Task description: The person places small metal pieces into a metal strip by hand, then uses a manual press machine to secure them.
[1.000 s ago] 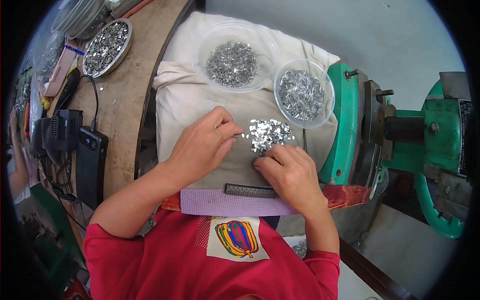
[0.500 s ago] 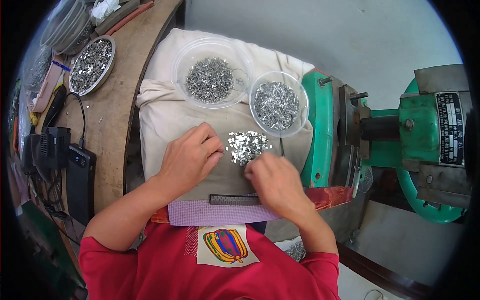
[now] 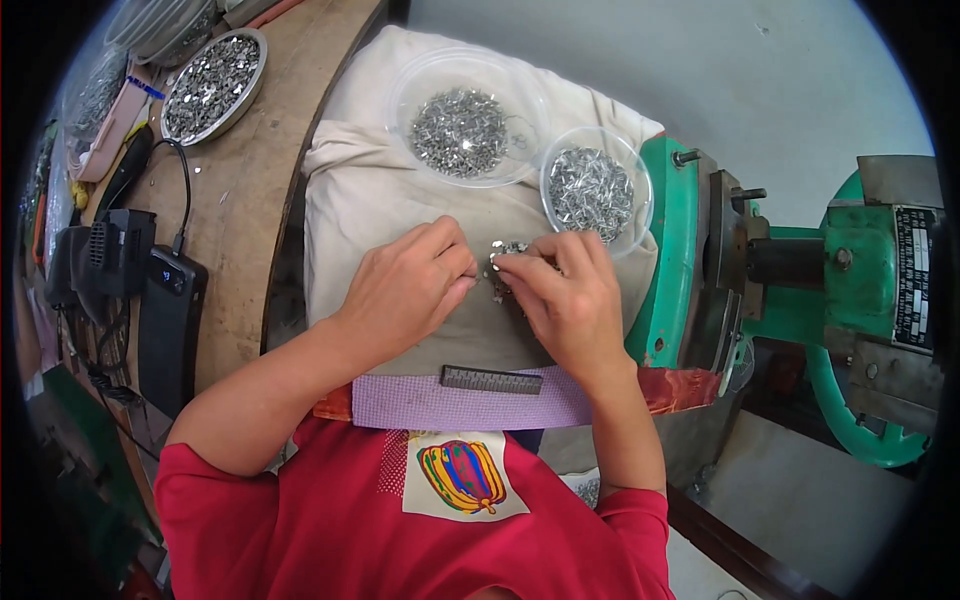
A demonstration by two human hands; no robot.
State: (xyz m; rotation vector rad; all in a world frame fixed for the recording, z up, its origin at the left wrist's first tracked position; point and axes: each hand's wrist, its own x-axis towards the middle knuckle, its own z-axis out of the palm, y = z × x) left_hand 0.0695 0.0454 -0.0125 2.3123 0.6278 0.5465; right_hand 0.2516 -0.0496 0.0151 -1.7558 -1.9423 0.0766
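Note:
My left hand (image 3: 415, 285) hovers over the beige cloth (image 3: 350, 230), thumb and fingers pinched together. Whatever is between them is too small to make out. My right hand (image 3: 575, 295) is pinched too, at the near edge of a loose pile of small, shiny silver metal pieces (image 3: 512, 248). Silver flecks show at its fingertips, but I cannot tell if one is held. This hand covers much of the pile. The fingertips of both hands face each other, a small gap apart. Beyond them stand two clear plastic tubs of small metal parts, a larger one (image 3: 402, 125) and a smaller one (image 3: 645, 190).
A dark metal ruler (image 3: 490, 380) lies on purple checked cloth (image 3: 400, 402) at the near edge. To the right stands a green machine (image 3: 665, 240). On the wooden bench (image 3: 240, 190) at left are a bowl of metal pieces (image 3: 258, 85) and a black power bank (image 3: 172, 330) with a cable.
My right hand has turned and drawn nearer the left, its pinched fingers now showing beside the pile. The left hand stays pinched. The whole view has shifted a little.

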